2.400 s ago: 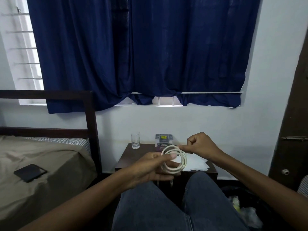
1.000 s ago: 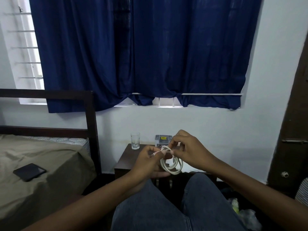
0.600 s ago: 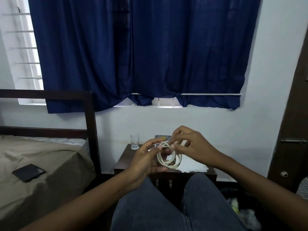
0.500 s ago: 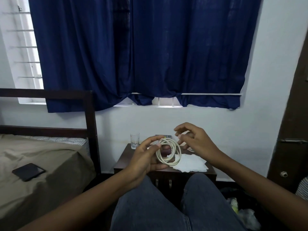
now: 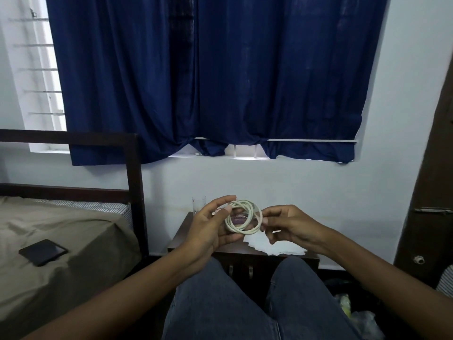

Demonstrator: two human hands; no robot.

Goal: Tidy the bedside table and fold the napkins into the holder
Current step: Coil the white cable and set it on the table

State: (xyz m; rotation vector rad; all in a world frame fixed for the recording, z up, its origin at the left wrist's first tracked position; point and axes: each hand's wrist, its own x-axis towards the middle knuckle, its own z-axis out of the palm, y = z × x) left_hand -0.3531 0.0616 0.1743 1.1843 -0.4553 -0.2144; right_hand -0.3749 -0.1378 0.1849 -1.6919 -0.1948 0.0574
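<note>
A dark phone (image 5: 43, 252) lies flat on the brown bed cover (image 5: 81, 241), near the bed's left edge. The bedside table (image 5: 180, 238) stands just right of the bed frame, against the wall. A clear glass (image 5: 199, 204) stands upright at its back left corner. Above the table's middle, clear of its top, the left hand (image 5: 208, 231) holds a coiled white cable (image 5: 244, 217), with thumb and fingers curled round the coil's left side. Something purple shows through the coil, but I cannot tell what it is. The right hand (image 5: 289, 224) pinches the coil's right side between narrow, curled fingertips. White napkins (image 5: 277, 249) lie loose and flat at the table's front right edge, overhanging it slightly.
</note>
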